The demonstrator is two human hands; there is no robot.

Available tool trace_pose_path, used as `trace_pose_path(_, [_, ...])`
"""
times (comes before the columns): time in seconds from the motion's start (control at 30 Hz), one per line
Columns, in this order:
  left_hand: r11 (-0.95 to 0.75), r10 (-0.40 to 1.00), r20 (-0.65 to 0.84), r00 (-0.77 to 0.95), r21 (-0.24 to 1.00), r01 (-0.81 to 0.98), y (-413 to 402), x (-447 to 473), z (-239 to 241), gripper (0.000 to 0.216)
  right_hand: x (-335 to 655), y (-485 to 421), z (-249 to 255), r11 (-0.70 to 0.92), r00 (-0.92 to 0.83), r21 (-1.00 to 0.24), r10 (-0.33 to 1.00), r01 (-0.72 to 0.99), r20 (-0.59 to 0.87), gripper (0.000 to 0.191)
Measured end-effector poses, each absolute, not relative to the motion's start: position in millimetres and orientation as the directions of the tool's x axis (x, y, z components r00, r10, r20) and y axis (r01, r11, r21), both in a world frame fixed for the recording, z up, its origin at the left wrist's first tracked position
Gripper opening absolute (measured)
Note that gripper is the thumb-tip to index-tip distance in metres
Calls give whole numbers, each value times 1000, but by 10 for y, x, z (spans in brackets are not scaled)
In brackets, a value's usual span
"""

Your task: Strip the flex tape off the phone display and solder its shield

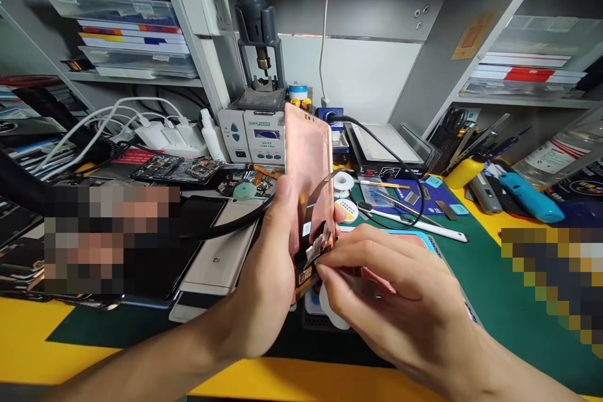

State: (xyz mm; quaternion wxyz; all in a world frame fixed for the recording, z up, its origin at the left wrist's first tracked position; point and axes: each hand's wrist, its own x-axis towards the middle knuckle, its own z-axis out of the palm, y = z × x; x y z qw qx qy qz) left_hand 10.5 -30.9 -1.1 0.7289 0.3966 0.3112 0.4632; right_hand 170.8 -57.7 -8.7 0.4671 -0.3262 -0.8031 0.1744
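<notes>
In my left hand (268, 282) I hold a phone screen (308, 151) upright, its copper-coloured back turned toward me. The thumb lies along its left edge and the other fingers wrap behind. At the panel's lower end, a silvery flap (319, 244) stands up beside a small orange-and-black flex circuit (307, 275). My right hand (396, 289) pinches thumb and forefinger together at the lower right edge, right beside the flap. What lies between those fingertips is too small and hidden to make out. Below the hands, a blue-edged tray (431, 242) is partly covered.
Left lie a gold phone back (214, 251) and a black phone screen (195, 232). A soldering station (252, 135) stands behind, with a black cable (235, 226) crossing the bench. A solder spool (343, 183), a white brush (424, 226) and a hot plate (386, 144) are to the right.
</notes>
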Motion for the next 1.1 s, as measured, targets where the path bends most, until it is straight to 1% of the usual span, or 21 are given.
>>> trace_pose_path(0.13, [241, 913, -50, 405, 866, -437, -325, 103, -5, 61, 1694, -568, -90, 749, -345, -510, 653, 422, 674, 12])
trace_pose_path(0.3, [210, 942, -32, 334, 834, -511, -319, 124, -81, 55, 1701, -572, -95, 739, -342, -507, 662, 444, 667, 14])
trace_pose_path(0.43, [232, 918, -8, 396, 819, -524, -323, 152, -58, 58, 1711, -580, -97, 760, -374, -484, 640, 433, 671, 13])
trace_pose_path(0.57, [202, 935, -17, 354, 846, -493, -334, 145, 10, 56, 1709, -567, -101, 767, -387, -469, 632, 437, 672, 14])
trace_pose_path(0.77, [159, 953, -21, 303, 885, -437, -306, 93, -33, 55, 1717, -573, -105, 760, -401, -497, 646, 419, 649, 17])
trace_pose_path(0.93, [212, 938, -71, 338, 890, -403, -315, 96, -9, 62, 1722, -581, -89, 774, -441, -485, 631, 406, 638, 15])
trace_pose_path(1.1, [205, 932, -50, 360, 891, -405, -317, 113, 16, 60, 1717, -570, -124, 769, -418, -468, 634, 437, 651, 15])
